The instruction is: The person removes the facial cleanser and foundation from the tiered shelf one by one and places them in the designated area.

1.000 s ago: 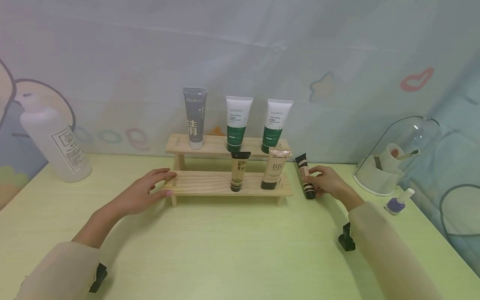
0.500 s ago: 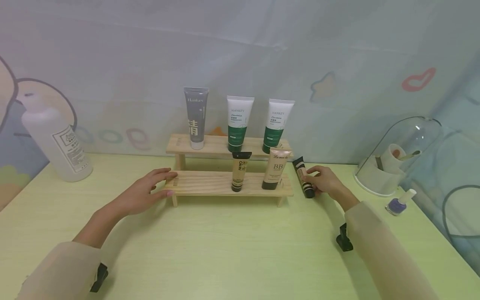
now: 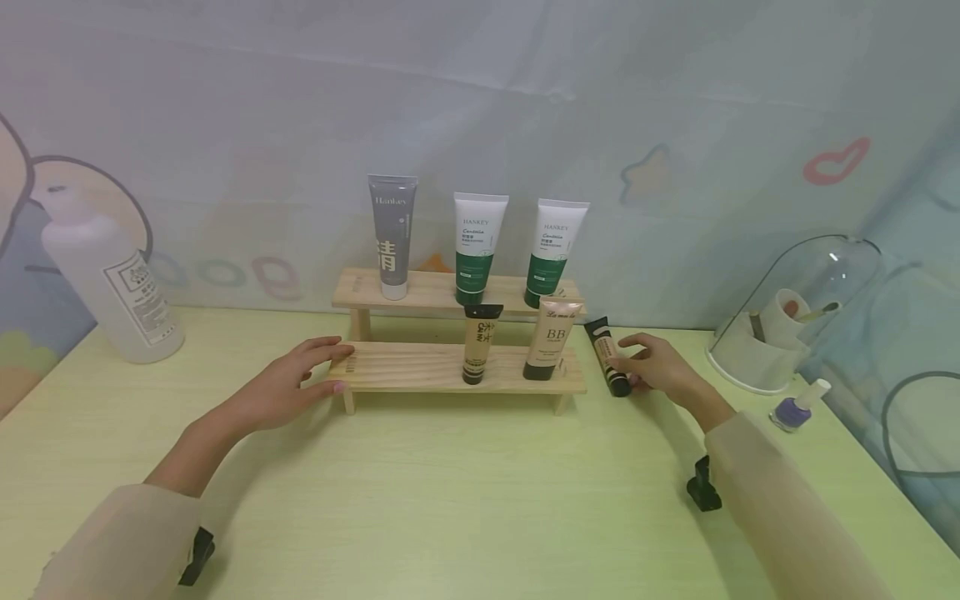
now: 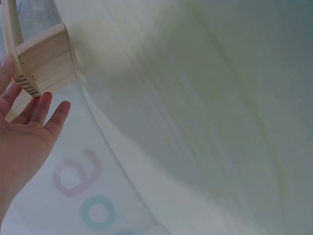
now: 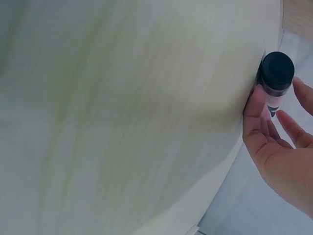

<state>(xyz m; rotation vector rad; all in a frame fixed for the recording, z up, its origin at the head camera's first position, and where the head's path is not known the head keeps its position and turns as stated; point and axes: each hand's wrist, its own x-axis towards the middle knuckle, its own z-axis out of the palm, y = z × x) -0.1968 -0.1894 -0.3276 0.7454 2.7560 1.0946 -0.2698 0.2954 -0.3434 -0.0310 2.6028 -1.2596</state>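
Clearly the right hand [image 3: 656,368] has its fingers and thumb curled round a slim beige tube [image 3: 608,356] with a black cap, which stands leaning on the worktop [image 3: 465,500] just beside the right end of the wooden rack [image 3: 420,367], toward the worktop's back edge. From the right wrist view the cap [image 5: 277,71] faces the camera and the fingers [image 5: 256,110] lie along the tube's body. Judging by its look, the tube is light, soft-walled plastic: it will likely dent under a hard squeeze and may slip if pinched at the smooth tapered end. The stiffest place to hold should be near the cap and shoulder, with thumb opposite the fingers, as the hand roughly has it. Standing on its narrow cap, it would probably tip easily. The left hand [image 3: 288,387] rests with straight, relaxed fingers against the left end of the rack's lower step, holding nothing. Two tubes stand on that step, three on the upper one.
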